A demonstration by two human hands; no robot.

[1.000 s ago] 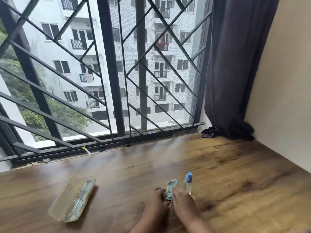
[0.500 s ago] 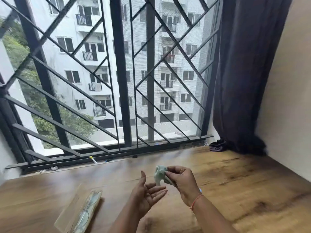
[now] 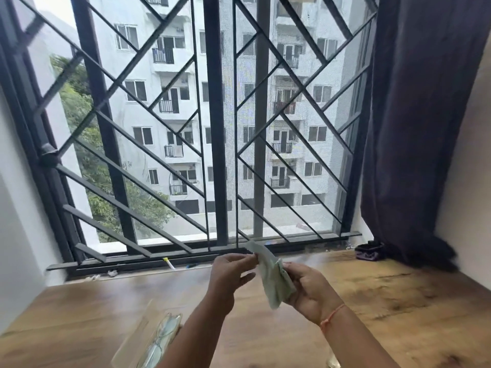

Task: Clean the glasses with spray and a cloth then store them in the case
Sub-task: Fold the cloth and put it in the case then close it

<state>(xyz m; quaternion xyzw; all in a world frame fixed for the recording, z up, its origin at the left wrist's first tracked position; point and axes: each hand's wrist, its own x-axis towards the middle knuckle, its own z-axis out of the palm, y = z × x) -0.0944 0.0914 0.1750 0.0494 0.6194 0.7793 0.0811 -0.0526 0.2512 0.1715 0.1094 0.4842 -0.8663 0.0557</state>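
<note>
Left grip [image 3: 231, 272] and right grip [image 3: 309, 289] pinch the pale cloth [image 3: 271, 278] above the table [image 3: 398, 304].

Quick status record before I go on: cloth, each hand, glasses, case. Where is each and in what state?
cloth: pale green, held up between both hands, above the wooden surface
left hand: pinches the cloth's upper edge
right hand: grips the cloth's right side
glasses: lying in the case, bottom left, neither hand on them
case: open, on the wooden surface
</note>
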